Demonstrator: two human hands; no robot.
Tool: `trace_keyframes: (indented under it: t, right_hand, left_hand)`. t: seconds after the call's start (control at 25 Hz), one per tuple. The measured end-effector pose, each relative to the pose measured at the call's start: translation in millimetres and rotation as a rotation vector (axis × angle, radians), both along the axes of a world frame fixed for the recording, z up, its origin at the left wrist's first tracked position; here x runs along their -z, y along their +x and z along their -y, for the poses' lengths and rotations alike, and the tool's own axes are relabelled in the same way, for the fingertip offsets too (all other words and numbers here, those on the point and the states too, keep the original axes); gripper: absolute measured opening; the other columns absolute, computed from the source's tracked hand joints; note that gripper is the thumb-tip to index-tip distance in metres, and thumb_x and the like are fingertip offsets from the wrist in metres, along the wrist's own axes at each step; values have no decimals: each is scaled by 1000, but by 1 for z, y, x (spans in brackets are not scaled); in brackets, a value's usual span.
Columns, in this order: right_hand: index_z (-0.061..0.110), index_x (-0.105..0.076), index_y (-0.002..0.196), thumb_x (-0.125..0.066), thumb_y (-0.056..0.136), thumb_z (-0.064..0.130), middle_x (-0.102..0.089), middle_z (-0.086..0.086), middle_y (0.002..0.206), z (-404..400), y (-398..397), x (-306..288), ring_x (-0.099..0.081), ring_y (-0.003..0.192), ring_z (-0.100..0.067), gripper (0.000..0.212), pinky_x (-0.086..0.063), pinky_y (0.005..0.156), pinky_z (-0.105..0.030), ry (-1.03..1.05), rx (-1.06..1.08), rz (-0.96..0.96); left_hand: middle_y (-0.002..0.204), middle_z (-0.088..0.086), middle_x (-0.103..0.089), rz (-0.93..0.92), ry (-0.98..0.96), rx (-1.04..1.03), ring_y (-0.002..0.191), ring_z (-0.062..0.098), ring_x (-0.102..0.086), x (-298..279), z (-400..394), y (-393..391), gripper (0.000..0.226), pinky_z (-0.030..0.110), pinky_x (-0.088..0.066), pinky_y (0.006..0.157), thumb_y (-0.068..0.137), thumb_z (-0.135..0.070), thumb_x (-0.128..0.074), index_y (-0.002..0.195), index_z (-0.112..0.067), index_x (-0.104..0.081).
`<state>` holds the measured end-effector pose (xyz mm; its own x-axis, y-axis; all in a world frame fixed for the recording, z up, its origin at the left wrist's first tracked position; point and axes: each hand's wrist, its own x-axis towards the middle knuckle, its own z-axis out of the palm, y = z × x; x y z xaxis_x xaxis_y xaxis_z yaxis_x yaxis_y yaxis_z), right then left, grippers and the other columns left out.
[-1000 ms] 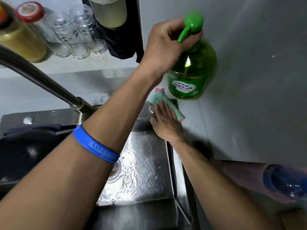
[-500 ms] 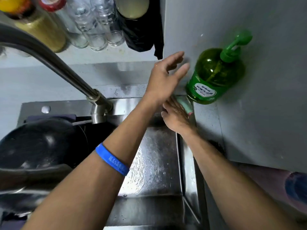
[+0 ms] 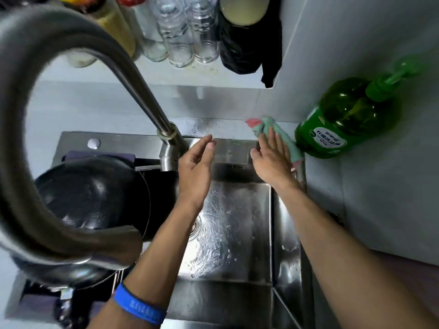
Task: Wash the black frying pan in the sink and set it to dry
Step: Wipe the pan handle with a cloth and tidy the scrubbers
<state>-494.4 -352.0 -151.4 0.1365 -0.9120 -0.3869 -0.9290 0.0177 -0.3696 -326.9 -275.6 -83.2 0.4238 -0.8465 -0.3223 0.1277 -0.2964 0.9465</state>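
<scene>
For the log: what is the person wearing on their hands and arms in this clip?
Both hands are bare: no gloves on the left hand or the right hand, and no rings can be made out. Both forearms are bare as far as the frame shows, with no sleeves. The left wrist carries a blue wristband with pale lettering, too blurred to read.

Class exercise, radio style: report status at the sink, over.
Left hand open above basin, holding nothing. Right hand flat on green cloth by soap bottle. Black frying pan sits left, untouched. Faucet overhangs pan.

green soap bottle (image 3: pixel 342 119), glass jars (image 3: pixel 187 32), wristband (image 3: pixel 140 309)
</scene>
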Motion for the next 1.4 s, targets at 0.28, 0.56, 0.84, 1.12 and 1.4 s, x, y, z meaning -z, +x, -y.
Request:
trace_keyframes:
  t: [0.28, 0.56, 0.84, 1.12, 1.4]
  right_hand:
    - [29, -14, 160, -30, 109, 37, 5, 6, 168, -5, 27, -5, 5, 155, -13, 55, 9, 121, -32, 17, -193, 89]
    - [24, -27, 158, -36, 107, 24, -7, 3, 169, -5, 97, -3, -4, 155, -15, 52, -1, 123, -32, -14, -414, 200]
    - [24, -69, 127, -62, 91, 5, -55, 4, 147, -27, 103, 0, -47, 135, -20, 42, -34, 109, -41, -251, -289, 233]
    - [24, -66, 78, -60, 96, 1, -70, -7, 91, -119, 69, -20, -64, 80, -22, 30, -55, 73, -34, 173, 549, 764]
    - [15, -64, 108, -57, 97, 2, -73, -10, 95, -243, 150, -68, -68, 83, -21, 19, -52, 73, -34, 641, 1085, 1312]
  left_hand:
    - [122, 4, -68, 13, -25, 36, 115, 12, -62, -7, -6, 9, 30, 34, -45, 106, 98, -13, -55, 127, -14, -61]
    - [117, 2, -70, 4, 39, -28, 113, 12, -63, 6, -48, 18, 27, 33, -47, 104, 97, -10, -55, 120, -20, -65]
    - [114, -2, -71, -1, 152, 5, 111, 8, -64, 26, -88, 26, 23, 28, -48, 101, 95, -13, -59, 115, -20, -69]
    - [108, -12, -72, -83, 379, 51, 108, 10, -64, 21, -148, 44, 16, 43, -44, 107, 89, -34, -66, 103, -31, -73]
    - [73, 6, -69, -505, 475, 47, 63, 17, -64, -4, -167, 71, 38, 28, -48, 60, 96, -27, -52, 67, -15, -74]
